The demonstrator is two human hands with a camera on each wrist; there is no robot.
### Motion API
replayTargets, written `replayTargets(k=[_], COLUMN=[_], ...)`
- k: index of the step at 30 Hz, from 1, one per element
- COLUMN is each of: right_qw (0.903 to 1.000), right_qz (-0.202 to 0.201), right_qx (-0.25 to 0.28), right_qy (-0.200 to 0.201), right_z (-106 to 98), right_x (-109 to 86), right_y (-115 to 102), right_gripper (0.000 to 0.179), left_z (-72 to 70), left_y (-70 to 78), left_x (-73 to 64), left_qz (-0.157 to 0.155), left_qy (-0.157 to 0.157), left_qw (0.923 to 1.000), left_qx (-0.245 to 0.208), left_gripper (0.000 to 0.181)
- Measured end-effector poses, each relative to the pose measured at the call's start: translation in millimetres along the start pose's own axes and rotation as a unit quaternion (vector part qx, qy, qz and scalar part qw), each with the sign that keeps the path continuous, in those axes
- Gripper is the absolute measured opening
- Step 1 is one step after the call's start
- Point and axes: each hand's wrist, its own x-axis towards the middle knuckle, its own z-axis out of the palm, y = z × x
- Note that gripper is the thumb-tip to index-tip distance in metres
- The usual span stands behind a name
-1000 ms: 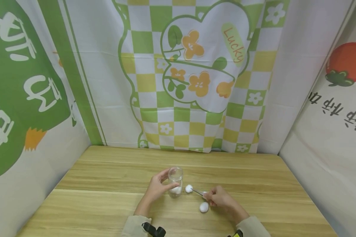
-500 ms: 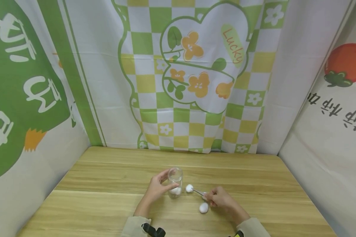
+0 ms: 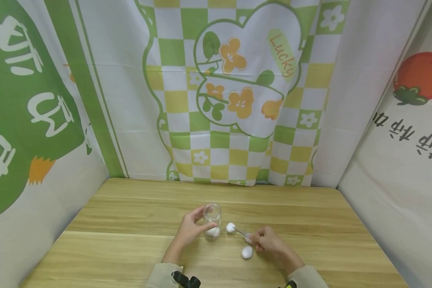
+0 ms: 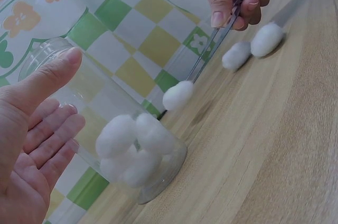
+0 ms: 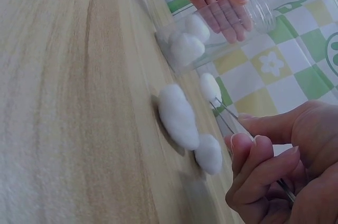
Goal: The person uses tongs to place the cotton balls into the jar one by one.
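My left hand (image 3: 192,229) holds a clear, lidless glass jar (image 3: 213,218) upright on the table, thumb on one side and fingers on the other. Several white cotton balls (image 4: 117,137) lie at the jar's bottom. My right hand (image 3: 268,239) pinches metal tweezers (image 3: 241,233) between thumb and fingers. At their tips is one cotton ball (image 4: 178,95), just right of the jar; the left wrist view has it above a shadow on the wood. Two more cotton balls, a larger one (image 5: 177,115) and a smaller one (image 5: 208,154), rest on the table near the right hand.
The wood-grain table (image 3: 147,204) ends at a back edge below a green, yellow and white checked curtain (image 3: 209,160). Printed cloth panels enclose the left and right sides. Dark devices (image 3: 186,279) are strapped at both sleeves.
The cotton ball at the tweezer tips has shifted very slightly right and away from me. Jar, left hand and the loose cotton balls stay where they were.
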Motion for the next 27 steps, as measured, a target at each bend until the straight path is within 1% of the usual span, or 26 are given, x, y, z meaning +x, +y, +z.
replayTargets(k=[5, 14, 19, 27], right_qw=[1.0000, 0.9999, 0.9999, 0.9997], right_qz=[0.005, 0.003, 0.001, 0.004], right_qx=[-0.005, 0.014, 0.012, 0.022], right_qy=[0.002, -0.007, -0.007, -0.005], right_z=[-0.5, -3.7, -5.8, -6.1], right_x=[-0.9, 1.7, 1.6, 0.7], right_y=[-1.6, 0.0, 0.0, 1.0], right_gripper=[0.024, 0.024, 0.025, 0.024], left_z=[-0.2, -0.6, -1.1, -1.0], left_y=[1.0, 4.5, 3.1, 1.0], left_x=[0.7, 0.3, 0.4, -0.9], left_qz=[-0.003, -0.007, -0.003, -0.002], left_qy=[-0.003, -0.003, -0.006, -0.009], left_qw=[1.0000, 1.0000, 1.0000, 1.0000], left_qx=[0.000, -0.003, 0.004, 0.002], left_gripper=[0.070, 0.071, 0.071, 0.071])
